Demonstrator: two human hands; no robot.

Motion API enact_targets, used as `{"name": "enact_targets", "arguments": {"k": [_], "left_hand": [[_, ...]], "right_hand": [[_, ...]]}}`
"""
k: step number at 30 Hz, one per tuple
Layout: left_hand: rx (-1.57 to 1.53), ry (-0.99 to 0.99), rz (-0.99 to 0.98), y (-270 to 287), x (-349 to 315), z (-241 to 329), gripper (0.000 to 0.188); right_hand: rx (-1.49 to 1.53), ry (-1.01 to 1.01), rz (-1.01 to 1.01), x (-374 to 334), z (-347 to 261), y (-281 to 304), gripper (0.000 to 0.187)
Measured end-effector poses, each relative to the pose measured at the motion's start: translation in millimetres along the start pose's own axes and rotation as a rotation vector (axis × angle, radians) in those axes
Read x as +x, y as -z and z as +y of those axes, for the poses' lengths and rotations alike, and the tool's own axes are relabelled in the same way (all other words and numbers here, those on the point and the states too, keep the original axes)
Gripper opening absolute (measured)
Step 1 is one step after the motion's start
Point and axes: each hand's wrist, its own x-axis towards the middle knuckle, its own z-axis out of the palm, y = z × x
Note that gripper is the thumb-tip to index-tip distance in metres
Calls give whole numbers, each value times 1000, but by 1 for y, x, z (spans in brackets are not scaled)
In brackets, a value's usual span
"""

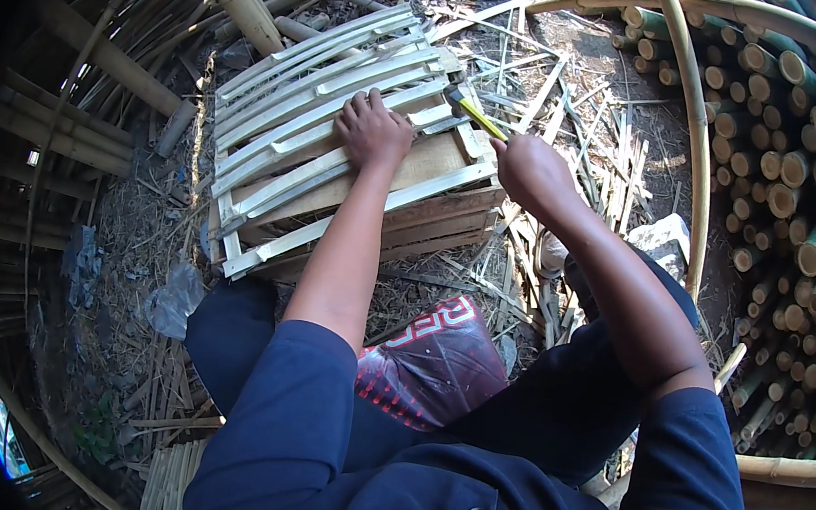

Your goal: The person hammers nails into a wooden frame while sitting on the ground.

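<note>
A low frame of pale split-bamboo slats (281, 175) lies in front of me over a wooden crate (442, 221). My left hand (375, 132) rests on the middle of the slats, its fingers bent over one of them and pressing on it. My right hand (535, 176) is closed around the yellow handle of a hammer (482, 117). The dark hammer head lies close to the slats' right ends, to the right of my left hand. Whether it touches a slat I cannot tell.
Cut bamboo poles (795, 128) are stacked at the right behind a bent bamboo pole (697, 117). Bamboo strips and shavings (584, 124) litter the ground beyond the crate. A dark red printed sack (440, 370) lies between my legs. A plastic bag (176, 299) lies at the left.
</note>
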Motion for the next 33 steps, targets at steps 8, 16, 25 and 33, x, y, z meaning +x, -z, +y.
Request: {"name": "enact_targets", "arguments": {"k": [8, 16, 25, 33], "left_hand": [[0, -4, 18, -2, 0, -1, 44], [6, 5, -18, 0, 2, -4, 45], [-43, 10, -17, 0, 2, 0, 44], [-79, -12, 86, -6, 0, -5, 41]], "right_hand": [[37, 20, 61, -3, -2, -1, 56], [247, 96, 387, -10, -19, 11, 46], [94, -31, 117, -6, -2, -10, 57], [32, -75, -56, -1, -5, 1, 54]]}}
